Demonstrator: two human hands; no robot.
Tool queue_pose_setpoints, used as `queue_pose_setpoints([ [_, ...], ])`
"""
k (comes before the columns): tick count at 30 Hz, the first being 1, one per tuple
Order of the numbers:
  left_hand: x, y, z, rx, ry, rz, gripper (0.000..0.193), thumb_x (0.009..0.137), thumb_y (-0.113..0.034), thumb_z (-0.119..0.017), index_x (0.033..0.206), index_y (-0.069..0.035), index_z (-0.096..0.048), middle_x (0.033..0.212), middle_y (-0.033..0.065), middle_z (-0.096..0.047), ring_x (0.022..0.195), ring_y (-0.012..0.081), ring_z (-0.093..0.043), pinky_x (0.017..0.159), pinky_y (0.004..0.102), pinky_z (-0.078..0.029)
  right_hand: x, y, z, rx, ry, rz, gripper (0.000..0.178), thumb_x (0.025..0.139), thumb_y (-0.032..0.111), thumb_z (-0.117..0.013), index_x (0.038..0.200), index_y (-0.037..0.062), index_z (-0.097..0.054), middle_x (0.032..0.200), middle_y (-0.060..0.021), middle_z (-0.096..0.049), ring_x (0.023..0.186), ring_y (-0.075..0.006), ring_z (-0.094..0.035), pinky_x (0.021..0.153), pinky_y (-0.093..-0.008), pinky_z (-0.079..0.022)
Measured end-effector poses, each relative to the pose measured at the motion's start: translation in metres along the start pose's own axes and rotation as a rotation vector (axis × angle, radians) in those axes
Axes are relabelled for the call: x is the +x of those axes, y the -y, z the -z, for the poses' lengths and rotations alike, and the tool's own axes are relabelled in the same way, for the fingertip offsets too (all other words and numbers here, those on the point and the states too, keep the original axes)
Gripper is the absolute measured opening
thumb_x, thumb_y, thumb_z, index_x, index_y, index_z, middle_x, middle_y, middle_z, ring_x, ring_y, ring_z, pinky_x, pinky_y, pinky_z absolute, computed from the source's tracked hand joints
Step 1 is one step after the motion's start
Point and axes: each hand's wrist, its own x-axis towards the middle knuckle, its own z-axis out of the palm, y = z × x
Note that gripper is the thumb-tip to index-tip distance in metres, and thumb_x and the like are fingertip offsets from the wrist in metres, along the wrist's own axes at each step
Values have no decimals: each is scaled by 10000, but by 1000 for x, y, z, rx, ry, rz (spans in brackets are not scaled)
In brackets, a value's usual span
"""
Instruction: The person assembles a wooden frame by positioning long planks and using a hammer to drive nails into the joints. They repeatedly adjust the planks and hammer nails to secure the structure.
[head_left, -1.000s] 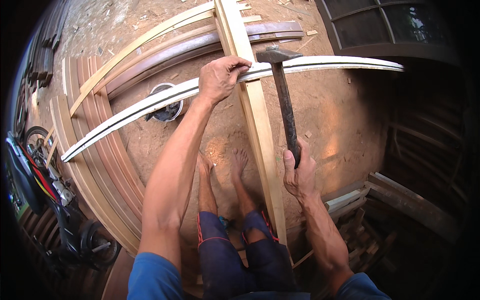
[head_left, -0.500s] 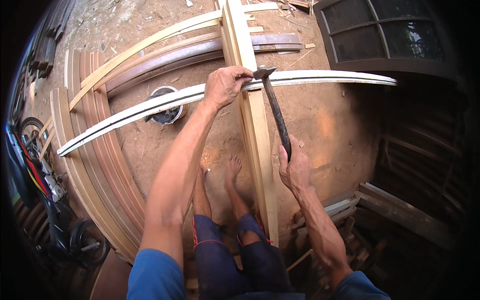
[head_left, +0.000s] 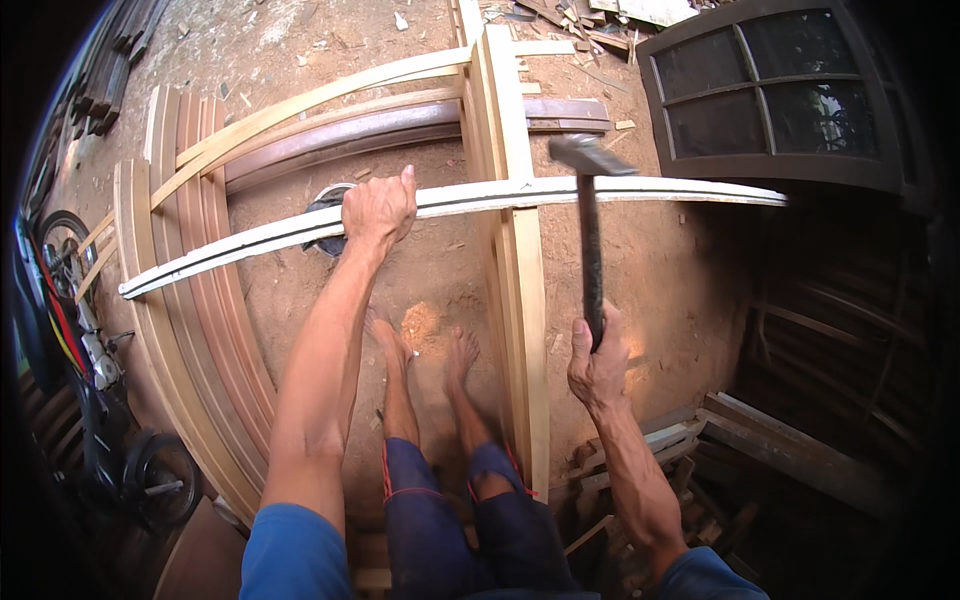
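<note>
We have our left hand (head_left: 378, 208) wrapped over the long curved strip (head_left: 300, 226) of pale wood, fingers closed around its upper edge, just left of where it crosses the upright plank (head_left: 527, 300). The strip bows across the whole frame, from the stacked curved boards (head_left: 190, 330) on the left to the dark window frame (head_left: 780, 100) on the right, and it rests on top of the plank. Our right hand (head_left: 597, 365) grips the hammer (head_left: 590, 240) low on its dark handle, fingers closed tight, with the head lifted just above the strip, to the right of the crossing.

We judge the strip to be thin and springy: it bends along its length and would likely wobble or bounce under a blow unless pinned close to the joint, so a hold near the crossing suits it better than one out toward the ends. It looks light for its length, dry and not slippery. The hammer seems head-heavy; held near the handle's end it swings hard but aims less surely. Our bare feet (head_left: 420, 350) stand on the dirt floor (head_left: 420, 280) just below.
</note>
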Motion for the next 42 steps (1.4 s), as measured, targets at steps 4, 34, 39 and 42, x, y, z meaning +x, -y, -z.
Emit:
queue_pose_setpoints([
  [4, -1, 0, 2, -19, -45, -37, 683, 1045, -403, -311, 690, 2, -731, 636, 247, -666, 590, 396, -689, 603, 489, -552, 6, 9, 2, 170, -71, 162, 285, 1042, 254, -516, 1205, 20, -490, 694, -85, -538, 583, -161, -561, 507, -349, -437],
  [34, -1, 0, 3, -26, -24, -13, 661, 1035, -408, -334, 714, 0, -744, 675, 250, -681, 630, 401, -700, 626, 497, -553, -6, -4, -14, 240, -7, -125, 377, 1018, 368, -549, 1057, -6, -536, 636, -129, -569, 583, -219, -630, 524, -396, -474],
  [39, 3, 1, 2, -27, -49, -14, 663, 1035, -401, -331, 693, -1, -734, 634, 237, -670, 580, 395, -688, 581, 492, -547, 4, -2, -15, -176, 96, -239, 310, 1025, 299, -539, 1063, -8, -511, 659, -194, -596, 571, -312, -649, 516, -434, -480],
  [42, -1, 0, 1, -28, -33, -28, 662, 1035, -399, -330, 705, 2, -740, 623, 233, -667, 569, 384, -687, 565, 492, -544, 1, -1, -18, -127, -14, -210, 267, 1022, 266, -555, 1030, 2, -510, 637, -162, -558, 543, -282, -615, 491, -404, -462],
])
